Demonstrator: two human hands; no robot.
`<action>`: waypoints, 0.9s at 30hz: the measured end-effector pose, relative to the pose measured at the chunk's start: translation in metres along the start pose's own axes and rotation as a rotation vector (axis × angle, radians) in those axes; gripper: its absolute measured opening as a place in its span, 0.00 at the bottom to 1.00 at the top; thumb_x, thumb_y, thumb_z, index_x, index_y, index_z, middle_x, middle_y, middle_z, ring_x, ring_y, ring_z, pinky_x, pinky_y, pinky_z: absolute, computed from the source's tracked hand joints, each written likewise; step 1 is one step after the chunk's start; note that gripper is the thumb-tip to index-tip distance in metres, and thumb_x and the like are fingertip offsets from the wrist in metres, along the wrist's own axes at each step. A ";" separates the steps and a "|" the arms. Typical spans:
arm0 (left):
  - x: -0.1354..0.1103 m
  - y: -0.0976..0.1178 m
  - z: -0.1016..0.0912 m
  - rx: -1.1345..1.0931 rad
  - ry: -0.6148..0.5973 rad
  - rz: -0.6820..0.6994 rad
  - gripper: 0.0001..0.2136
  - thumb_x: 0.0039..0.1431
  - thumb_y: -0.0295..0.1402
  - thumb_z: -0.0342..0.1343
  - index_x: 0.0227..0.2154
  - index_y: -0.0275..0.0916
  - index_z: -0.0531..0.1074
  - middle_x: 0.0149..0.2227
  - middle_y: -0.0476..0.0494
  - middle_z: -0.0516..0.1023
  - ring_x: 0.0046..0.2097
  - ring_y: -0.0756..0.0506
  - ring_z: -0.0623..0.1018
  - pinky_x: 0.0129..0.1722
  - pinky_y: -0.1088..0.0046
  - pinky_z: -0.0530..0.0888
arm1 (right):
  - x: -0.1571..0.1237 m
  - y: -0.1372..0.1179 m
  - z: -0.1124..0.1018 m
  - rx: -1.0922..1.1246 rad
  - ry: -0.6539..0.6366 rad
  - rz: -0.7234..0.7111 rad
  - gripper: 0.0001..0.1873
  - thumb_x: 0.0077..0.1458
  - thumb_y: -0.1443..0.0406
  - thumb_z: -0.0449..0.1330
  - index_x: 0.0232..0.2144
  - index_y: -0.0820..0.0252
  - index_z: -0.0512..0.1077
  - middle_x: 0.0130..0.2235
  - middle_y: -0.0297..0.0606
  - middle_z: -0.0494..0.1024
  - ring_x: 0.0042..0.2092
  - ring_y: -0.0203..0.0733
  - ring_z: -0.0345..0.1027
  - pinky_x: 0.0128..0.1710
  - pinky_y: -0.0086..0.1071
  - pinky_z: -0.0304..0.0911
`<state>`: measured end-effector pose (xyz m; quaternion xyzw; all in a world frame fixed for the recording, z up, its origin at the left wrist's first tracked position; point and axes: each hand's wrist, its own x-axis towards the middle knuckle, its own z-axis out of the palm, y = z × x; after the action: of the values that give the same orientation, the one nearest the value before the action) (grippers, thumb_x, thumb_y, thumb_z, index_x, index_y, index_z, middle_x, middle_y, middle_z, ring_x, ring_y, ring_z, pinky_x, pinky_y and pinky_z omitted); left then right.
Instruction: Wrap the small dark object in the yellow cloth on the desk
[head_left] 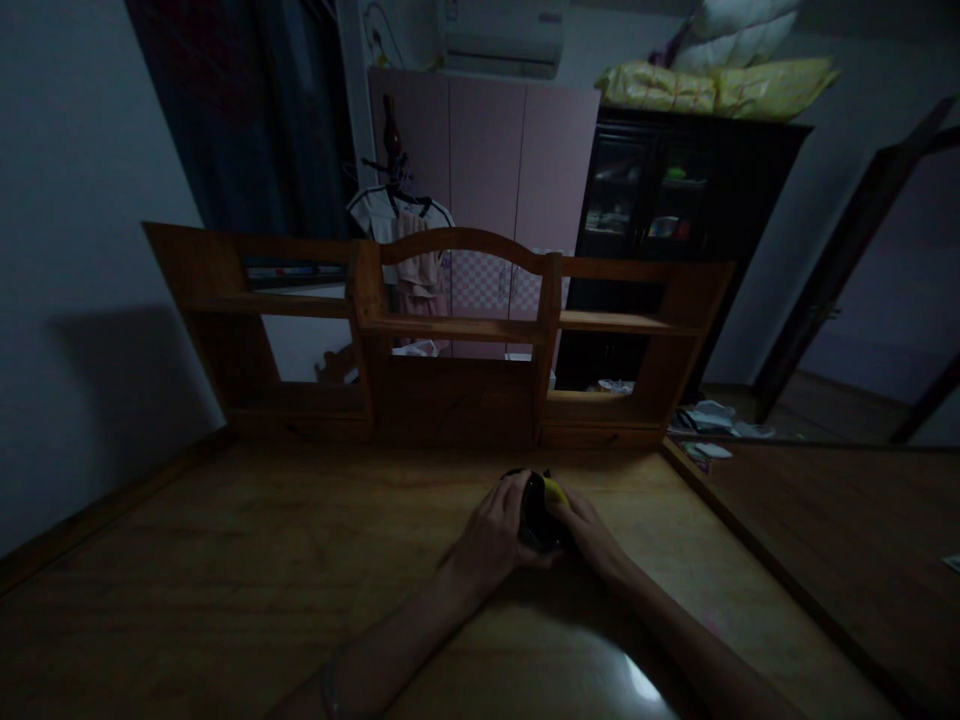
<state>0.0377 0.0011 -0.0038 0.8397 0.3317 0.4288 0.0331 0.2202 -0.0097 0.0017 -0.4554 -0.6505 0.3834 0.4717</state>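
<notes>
A dark, glossy, rounded object (537,522) is between my hands, low over the wooden tabletop. My left hand (496,525) is wrapped around its left side, with the thumb reaching beneath it. Against its upper right side is a small curved yellow piece (555,491), gripped by my right hand (589,530). The dim light hides what kind of thing each one is. Whether the dark object rests on the table I cannot tell.
The wooden tabletop (300,540) has a raised edge at right. Behind it stands a wooden shelf unit (450,325) with small drawers. Beyond are a pink wardrobe (487,150), a dark cabinet (742,190) and clothes on a rack (416,240). A wall (90,300) borders the left.
</notes>
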 end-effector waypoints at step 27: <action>0.003 0.004 -0.004 0.170 0.050 0.111 0.43 0.42 0.48 0.66 0.58 0.35 0.55 0.54 0.31 0.68 0.54 0.34 0.71 0.54 0.54 0.71 | 0.001 0.006 0.006 -0.459 0.085 -0.185 0.21 0.61 0.63 0.49 0.55 0.62 0.64 0.42 0.45 0.78 0.42 0.48 0.73 0.44 0.39 0.67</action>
<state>0.0378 -0.0008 0.0025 0.8457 0.3204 0.4210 -0.0704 0.2162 -0.0077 -0.0053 -0.5051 -0.7389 0.1612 0.4159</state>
